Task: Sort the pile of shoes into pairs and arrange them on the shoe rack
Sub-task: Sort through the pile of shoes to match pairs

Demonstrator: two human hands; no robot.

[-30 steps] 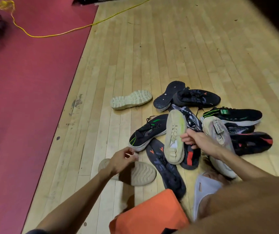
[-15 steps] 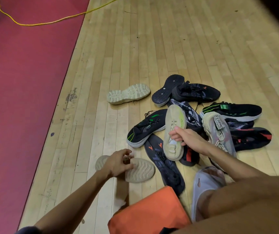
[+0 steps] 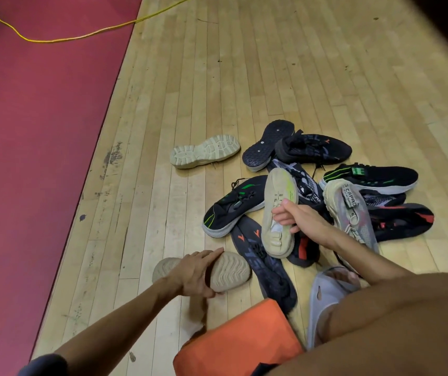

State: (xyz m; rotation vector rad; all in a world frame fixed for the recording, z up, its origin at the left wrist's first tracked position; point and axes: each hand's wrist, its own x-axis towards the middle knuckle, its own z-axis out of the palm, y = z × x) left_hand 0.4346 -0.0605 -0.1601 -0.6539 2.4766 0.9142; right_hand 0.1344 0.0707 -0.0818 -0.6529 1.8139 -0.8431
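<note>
A pile of shoes lies on the wooden floor. My left hand (image 3: 194, 272) holds a beige shoe (image 3: 229, 274) lying sole-up, apart from the pile at its near left; fingers reach over the sole and the thumb is under its edge. My right hand (image 3: 298, 221) grips the side of a cream shoe (image 3: 278, 202), sole-up on top of the pile. Around it are two black-and-green sneakers (image 3: 225, 210) (image 3: 374, 177), a grey-cream sneaker (image 3: 350, 213), a black-and-red shoe (image 3: 404, 221) and a dark grey shoe with orange marks (image 3: 263, 261). No shoe rack is in view.
A cream lug-soled shoe (image 3: 206, 151) lies alone to the left of the pile, with a black sole (image 3: 267, 145) and a black sneaker (image 3: 315, 149) behind. A red mat (image 3: 27, 131) with a yellow cable (image 3: 68, 39) borders the floor. My foot in a grey slipper (image 3: 323, 297) touches the pile.
My left hand's fingers have stretched out across the beige shoe's sole. My right hand keeps its hold on the cream shoe, which has shifted slightly toward me.
</note>
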